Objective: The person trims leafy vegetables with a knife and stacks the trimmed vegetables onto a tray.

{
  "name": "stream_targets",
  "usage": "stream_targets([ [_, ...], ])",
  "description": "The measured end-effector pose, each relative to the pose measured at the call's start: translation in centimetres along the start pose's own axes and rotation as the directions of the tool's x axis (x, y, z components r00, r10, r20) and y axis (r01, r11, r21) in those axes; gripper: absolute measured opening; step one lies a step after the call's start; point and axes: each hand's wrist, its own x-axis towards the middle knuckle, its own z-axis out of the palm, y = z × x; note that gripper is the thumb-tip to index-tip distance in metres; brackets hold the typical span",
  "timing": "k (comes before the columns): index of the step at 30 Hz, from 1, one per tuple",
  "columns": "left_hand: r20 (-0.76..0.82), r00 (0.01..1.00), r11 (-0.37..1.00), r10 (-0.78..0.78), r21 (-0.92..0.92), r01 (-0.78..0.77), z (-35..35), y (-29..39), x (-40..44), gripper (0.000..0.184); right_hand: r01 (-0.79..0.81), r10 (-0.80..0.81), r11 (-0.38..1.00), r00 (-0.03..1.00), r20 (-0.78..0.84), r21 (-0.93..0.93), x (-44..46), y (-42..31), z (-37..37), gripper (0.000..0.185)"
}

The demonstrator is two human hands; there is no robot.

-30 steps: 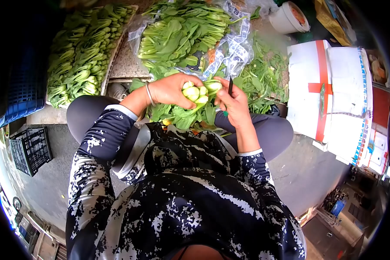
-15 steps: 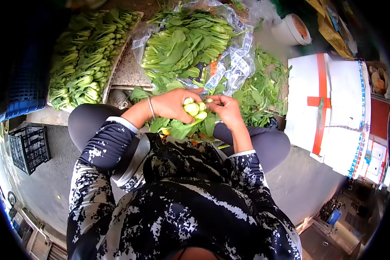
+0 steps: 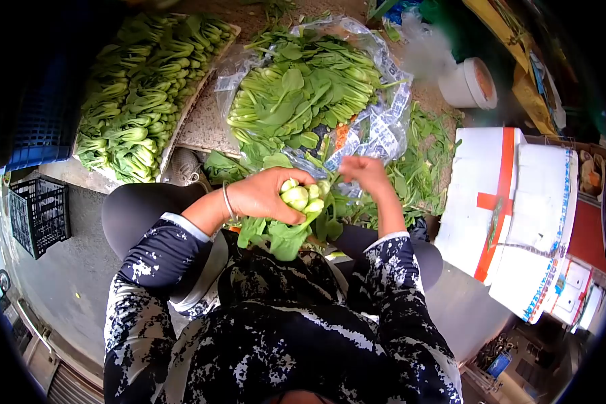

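My left hand is wrapped round a bunch of green bok choy, its pale stem ends facing up and its leaves hanging below. Just to the right, my right hand has its fingers curled together near the bunch; whether they pinch a leaf is too blurred to tell. Beyond both hands, a pile of leafy greens lies on clear printed plastic. Loose leaves are scattered to the right of it.
Rows of bok choy fill a tray at the back left. A black crate stands on the ground at the left. To the right are a white foam box with red tape and a white bucket.
My right hand has moved away from the bunch, up and to the right. The dark blade seen in it a second ago is no longer visible. The view has shifted slightly.
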Motion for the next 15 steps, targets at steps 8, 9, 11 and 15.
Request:
stream_targets([
  [8, -0.019, 0.998, 0.993, 0.066, -0.096, -0.067, -1.5, 1.4, 1.2, 0.078, 0.115, -0.468, 0.813, 0.712, -0.524, -0.571, 20.7, -4.0, -4.4, 0.036],
  [9, -0.035, 0.997, 0.995, 0.066, -0.075, -0.069, -1.7, 1.3, 1.3, 0.076, 0.121, -0.471, 0.813, 0.714, -0.519, -0.57, 20.9, -4.6, -4.3, 0.036],
  [11, -0.053, 0.995, 0.996, 0.078, -0.046, -0.081, -2.0, 1.0, 1.5, 0.074, -0.004, -0.386, 0.805, 0.755, -0.53, -0.593, 21.1, -5.6, -4.3, 0.04],
  [15, -0.116, 0.99, 0.995, 0.084, 0.064, -0.077, -1.9, 1.6, 1.1, 0.064, 0.088, -0.441, 0.789, 0.77, -0.46, -0.608, 20.6, -6.3, -5.9, 0.04],
])
